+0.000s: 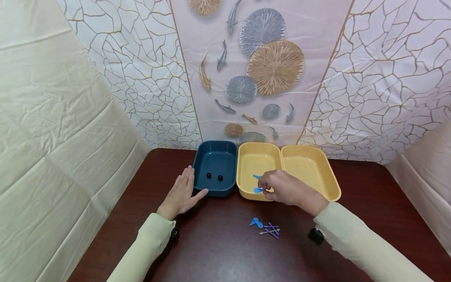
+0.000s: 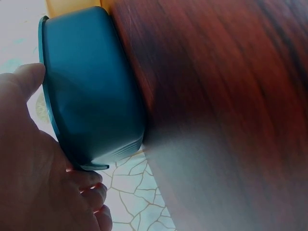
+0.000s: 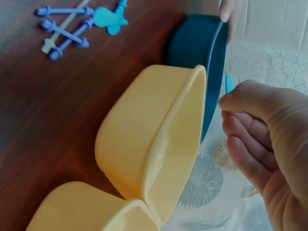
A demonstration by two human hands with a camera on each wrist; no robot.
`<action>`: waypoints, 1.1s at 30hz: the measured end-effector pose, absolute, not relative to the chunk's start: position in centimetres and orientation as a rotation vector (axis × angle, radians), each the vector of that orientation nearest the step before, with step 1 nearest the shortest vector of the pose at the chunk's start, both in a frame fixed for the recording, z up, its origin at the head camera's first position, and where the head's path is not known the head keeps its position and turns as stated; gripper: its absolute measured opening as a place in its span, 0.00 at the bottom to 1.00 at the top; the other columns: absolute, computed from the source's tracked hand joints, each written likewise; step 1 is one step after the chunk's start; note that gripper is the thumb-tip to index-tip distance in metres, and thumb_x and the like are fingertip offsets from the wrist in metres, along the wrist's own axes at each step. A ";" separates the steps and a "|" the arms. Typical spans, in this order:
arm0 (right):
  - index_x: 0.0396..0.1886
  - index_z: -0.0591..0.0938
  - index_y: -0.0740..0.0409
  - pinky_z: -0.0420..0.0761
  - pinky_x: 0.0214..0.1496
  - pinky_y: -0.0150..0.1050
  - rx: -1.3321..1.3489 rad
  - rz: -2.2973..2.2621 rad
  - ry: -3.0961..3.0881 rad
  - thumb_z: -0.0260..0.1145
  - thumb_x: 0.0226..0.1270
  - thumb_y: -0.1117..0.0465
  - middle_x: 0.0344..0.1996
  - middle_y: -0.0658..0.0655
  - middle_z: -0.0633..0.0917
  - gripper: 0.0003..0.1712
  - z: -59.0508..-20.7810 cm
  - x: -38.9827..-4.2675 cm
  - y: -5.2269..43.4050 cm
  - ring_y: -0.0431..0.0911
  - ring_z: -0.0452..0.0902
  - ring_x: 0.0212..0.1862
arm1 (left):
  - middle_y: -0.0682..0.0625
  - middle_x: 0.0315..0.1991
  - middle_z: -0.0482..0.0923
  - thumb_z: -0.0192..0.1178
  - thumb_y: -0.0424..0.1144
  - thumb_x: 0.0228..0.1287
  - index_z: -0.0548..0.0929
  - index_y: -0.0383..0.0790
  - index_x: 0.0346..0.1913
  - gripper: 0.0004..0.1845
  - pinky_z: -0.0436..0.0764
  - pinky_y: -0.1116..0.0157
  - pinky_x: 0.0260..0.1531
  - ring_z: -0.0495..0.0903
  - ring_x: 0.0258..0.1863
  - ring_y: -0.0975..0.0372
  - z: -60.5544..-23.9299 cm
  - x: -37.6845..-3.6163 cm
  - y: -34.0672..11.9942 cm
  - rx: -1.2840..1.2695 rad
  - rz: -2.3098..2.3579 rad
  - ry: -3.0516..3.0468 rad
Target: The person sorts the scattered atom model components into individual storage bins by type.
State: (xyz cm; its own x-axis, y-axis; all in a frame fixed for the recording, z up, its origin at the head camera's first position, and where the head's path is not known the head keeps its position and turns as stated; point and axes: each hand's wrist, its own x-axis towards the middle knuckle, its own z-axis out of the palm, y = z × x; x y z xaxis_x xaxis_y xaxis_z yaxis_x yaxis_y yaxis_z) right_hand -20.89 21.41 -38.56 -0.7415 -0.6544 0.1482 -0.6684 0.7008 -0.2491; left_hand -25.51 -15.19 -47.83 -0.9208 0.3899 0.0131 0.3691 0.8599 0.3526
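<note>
Left hand flat beside blue bin; right hand apparently pinching half-hidden blue piece.

You have a dark blue tray with two black beads inside, and beside it two pale yellow trays. Your bench is dark reddish-brown wood grain. On it lie a light blue piece and purple sticks. Your sleeves are cream. The backdrop shows grey and tan discs with grey and gold fish on pale pink, flanked by white panels with gold crackle lines.
</note>
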 end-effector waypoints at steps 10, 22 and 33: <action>0.39 0.90 0.62 0.88 0.42 0.37 1.044 0.492 -2.873 0.77 0.61 0.71 0.35 0.53 0.91 0.07 -38.6 -23.1 21.7 0.42 0.85 0.37 | 0.38 0.88 0.36 0.48 0.70 0.76 0.40 0.32 0.85 0.56 0.46 0.43 0.85 0.39 0.88 0.44 -47.8 -25.5 -15.2 0.607 0.544 2.964; 0.36 0.89 0.64 0.87 0.39 0.37 0.994 0.592 -2.847 0.76 0.59 0.72 0.33 0.56 0.91 0.05 -42.1 -26.2 21.9 0.45 0.87 0.36 | 0.38 0.88 0.36 0.49 0.69 0.76 0.40 0.32 0.85 0.55 0.46 0.42 0.85 0.39 0.88 0.44 -47.8 -25.4 -15.3 0.615 0.560 2.956; 0.36 0.90 0.64 0.89 0.41 0.39 0.829 0.705 -2.952 0.77 0.63 0.68 0.33 0.57 0.91 0.04 -45.0 -28.1 21.8 0.44 0.86 0.36 | 0.38 0.88 0.37 0.49 0.69 0.76 0.41 0.32 0.85 0.56 0.46 0.43 0.85 0.39 0.88 0.44 -47.8 -25.5 -15.3 0.620 0.570 2.962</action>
